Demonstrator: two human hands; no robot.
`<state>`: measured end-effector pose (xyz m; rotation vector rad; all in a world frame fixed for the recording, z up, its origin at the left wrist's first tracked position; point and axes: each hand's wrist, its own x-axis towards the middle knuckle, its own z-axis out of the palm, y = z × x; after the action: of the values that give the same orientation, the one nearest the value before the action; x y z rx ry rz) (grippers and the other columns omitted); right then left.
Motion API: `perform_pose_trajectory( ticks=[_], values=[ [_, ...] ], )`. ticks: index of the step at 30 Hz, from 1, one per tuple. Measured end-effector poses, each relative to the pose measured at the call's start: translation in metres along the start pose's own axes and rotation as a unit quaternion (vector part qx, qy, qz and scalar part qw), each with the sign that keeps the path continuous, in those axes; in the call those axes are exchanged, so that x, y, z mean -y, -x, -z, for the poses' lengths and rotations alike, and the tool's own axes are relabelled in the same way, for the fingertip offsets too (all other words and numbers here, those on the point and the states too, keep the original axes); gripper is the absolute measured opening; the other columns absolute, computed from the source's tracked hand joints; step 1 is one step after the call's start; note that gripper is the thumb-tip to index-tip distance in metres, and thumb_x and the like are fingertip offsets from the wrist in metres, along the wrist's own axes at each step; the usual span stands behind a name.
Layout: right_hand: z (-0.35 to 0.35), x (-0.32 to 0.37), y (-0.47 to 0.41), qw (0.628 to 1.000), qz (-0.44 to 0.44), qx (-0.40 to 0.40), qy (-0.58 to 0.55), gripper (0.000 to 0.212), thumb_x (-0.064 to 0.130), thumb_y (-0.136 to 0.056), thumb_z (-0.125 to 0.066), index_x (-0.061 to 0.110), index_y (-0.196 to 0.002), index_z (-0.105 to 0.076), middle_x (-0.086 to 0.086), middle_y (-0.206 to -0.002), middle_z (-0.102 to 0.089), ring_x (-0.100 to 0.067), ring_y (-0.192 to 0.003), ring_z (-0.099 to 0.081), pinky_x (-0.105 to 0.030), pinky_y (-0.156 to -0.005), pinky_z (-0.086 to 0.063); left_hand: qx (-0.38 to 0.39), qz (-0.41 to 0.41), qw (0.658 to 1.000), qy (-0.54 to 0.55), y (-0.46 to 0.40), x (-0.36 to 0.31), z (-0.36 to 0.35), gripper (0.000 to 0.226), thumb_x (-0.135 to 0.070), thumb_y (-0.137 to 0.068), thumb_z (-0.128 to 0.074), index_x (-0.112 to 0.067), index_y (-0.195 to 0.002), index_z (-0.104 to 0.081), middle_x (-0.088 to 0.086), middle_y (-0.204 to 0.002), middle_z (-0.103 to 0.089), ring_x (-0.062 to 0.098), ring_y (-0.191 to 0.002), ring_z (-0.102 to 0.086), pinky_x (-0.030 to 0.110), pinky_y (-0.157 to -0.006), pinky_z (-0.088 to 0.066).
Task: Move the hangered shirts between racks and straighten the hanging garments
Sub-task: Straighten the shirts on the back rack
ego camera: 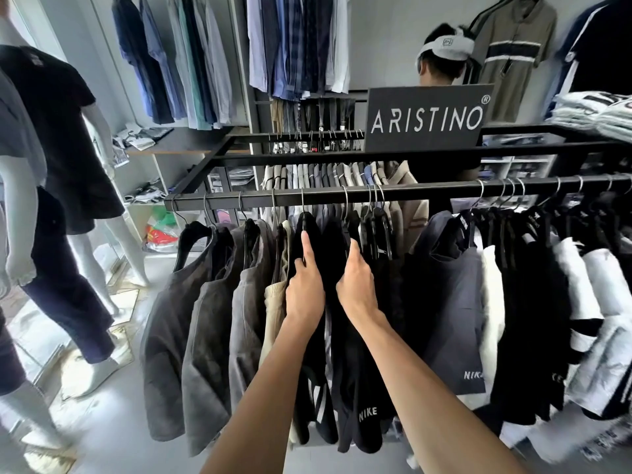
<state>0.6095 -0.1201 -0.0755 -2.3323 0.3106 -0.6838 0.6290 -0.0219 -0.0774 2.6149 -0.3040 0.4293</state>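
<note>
A black rack rail (pixel 321 196) runs across the middle, hung with many shirts on hangers. At its centre hangs a black shirt (pixel 345 354) with NIKE lettering near its hem. My left hand (pixel 304 289) grips that shirt's left shoulder, index finger stretched up along the hanger. My right hand (pixel 355 285) grips the right shoulder, fingers curled into the fabric. Grey shirts (pixel 205 336) hang to the left, a beige one (pixel 275 302) beside my left hand. A dark navy shirt (pixel 448 302) and black-and-white shirts (pixel 561 319) hang to the right.
A black ARISTINO sign (pixel 427 118) stands on the rack top. Behind it a person (pixel 444 56) faces away. A second rail (pixel 307 136) carries more garments. Blue shirts (pixel 212 56) hang on the back wall. Dressed mannequins (pixel 61 131) stand on the left.
</note>
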Motion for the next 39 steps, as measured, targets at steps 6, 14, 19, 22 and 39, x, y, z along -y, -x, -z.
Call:
perform_pose_trajectory(
  ticks=[6, 14, 19, 22, 39],
  values=[
    [-0.007, 0.017, -0.006, 1.000, 0.013, 0.010, -0.021, 0.078, -0.011, -0.094, -0.054, 0.008, -0.161, -0.018, -0.021, -0.138, -0.058, -0.032, -0.115, -0.065, -0.034, -0.094, -0.054, 0.006, 0.007, 1.000, 0.022, -0.002, 0.003, -0.001, 0.090, -0.014, -0.100, -0.048, -0.025, -0.154, 0.024, 0.014, -0.119, -0.053, 0.030, -0.087, -0.064, 0.036, -0.065, -0.043],
    [-0.023, 0.019, -0.004, 0.989, 0.022, 0.047, 0.135, 0.073, 0.019, -0.106, -0.044, 0.017, -0.162, 0.003, -0.025, -0.163, -0.024, -0.042, -0.143, -0.037, -0.051, -0.115, -0.038, 0.008, -0.012, 1.000, 0.025, -0.005, 0.014, 0.000, 0.093, -0.017, -0.100, -0.050, -0.026, -0.153, 0.025, 0.014, -0.116, -0.053, 0.030, -0.085, -0.065, 0.044, -0.068, -0.055],
    [-0.024, 0.019, -0.005, 0.987, 0.016, 0.055, 0.147, 0.076, 0.022, -0.104, -0.048, 0.020, -0.161, 0.003, -0.023, -0.156, -0.035, -0.040, -0.138, -0.043, -0.051, -0.110, -0.043, 0.009, -0.017, 1.000, 0.013, -0.005, 0.015, 0.001, 0.094, -0.013, -0.099, -0.050, -0.025, -0.153, 0.026, 0.013, -0.113, -0.054, 0.029, -0.082, -0.066, 0.044, -0.066, -0.057],
    [-0.016, 0.023, -0.005, 0.985, 0.011, 0.083, 0.148, 0.077, 0.019, -0.103, -0.049, 0.021, -0.161, 0.002, -0.022, -0.155, -0.035, -0.040, -0.138, -0.042, -0.051, -0.106, -0.046, 0.015, -0.014, 1.000, 0.007, -0.005, 0.014, 0.004, 0.090, -0.015, -0.100, -0.047, -0.024, -0.152, 0.026, 0.013, -0.113, -0.054, 0.031, -0.083, -0.066, 0.043, -0.063, -0.053],
    [0.065, -0.035, -0.015, 0.994, -0.018, 0.000, 0.107, 0.043, 0.029, -0.095, -0.065, 0.021, -0.134, -0.050, -0.018, -0.153, -0.031, -0.043, -0.129, -0.049, -0.053, -0.100, -0.048, -0.031, -0.094, 0.984, 0.147, 0.003, -0.085, 0.002, 0.043, -0.012, -0.096, -0.051, -0.006, -0.138, -0.045, 0.009, -0.136, -0.044, 0.028, -0.119, -0.051, 0.033, -0.081, -0.050]
  ],
)
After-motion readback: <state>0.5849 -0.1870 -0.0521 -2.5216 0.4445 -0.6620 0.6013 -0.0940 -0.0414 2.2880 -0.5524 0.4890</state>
